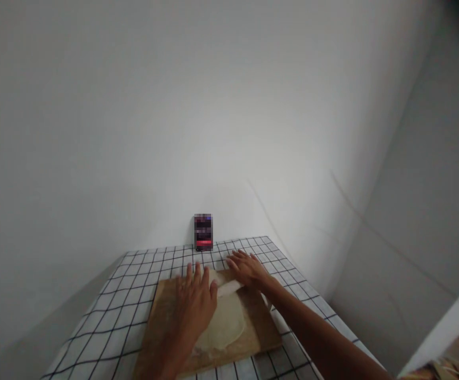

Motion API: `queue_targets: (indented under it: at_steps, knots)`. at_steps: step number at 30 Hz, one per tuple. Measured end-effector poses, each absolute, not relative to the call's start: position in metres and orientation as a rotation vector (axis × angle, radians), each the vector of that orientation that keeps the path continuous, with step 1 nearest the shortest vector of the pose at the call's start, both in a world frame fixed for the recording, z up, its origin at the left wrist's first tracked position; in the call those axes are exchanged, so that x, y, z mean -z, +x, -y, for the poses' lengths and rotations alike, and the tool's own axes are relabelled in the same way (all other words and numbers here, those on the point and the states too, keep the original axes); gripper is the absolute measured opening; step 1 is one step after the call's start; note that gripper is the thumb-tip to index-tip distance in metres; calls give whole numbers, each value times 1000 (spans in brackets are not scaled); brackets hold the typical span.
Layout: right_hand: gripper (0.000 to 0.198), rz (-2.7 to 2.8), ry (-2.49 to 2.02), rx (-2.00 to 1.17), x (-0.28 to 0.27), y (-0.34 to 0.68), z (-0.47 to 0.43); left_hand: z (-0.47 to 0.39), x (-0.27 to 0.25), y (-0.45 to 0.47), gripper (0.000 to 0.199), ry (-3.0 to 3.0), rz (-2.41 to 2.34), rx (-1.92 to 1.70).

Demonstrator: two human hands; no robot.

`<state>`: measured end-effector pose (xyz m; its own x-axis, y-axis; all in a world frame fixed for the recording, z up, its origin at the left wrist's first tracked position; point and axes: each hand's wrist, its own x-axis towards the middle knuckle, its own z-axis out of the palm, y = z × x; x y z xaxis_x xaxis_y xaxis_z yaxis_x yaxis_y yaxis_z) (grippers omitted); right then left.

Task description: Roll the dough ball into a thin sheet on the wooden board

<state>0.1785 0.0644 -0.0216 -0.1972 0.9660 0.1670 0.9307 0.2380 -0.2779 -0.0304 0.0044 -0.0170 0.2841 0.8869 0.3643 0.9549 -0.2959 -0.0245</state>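
A pale rolling pin lies across a flat, thin sheet of dough on a wooden board. My left hand rests palm down over the pin's left part, its fingers stretched out and slightly spread. Over the right part, my right hand is also laid flat, with its fingers extended forward. Only the middle of the pin shows; both hands cover its ends. Some of the dough reaches beyond the pin on the far side.
Under the board is a white tablecloth with a dark grid. A phone-like device with a blurred screen leans on the white wall behind the table. A second wall rises to the right.
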Motion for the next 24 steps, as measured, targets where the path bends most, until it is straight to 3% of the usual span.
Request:
queue_targets:
  at_steps: [10, 17, 24]
  knots:
    - [43, 2351, -1554, -187, 26, 169, -125, -24, 12, -25, 55, -2219, 1929, 350]
    - [49, 2271, -1632, -100, 28, 186, -61, 14, 17, -17, 53, -2250, 1734, 507]
    - [47, 2144, -1417, 85, 61, 218, 46, 89, 94, 14, 61, -2074, 1425, 1015]
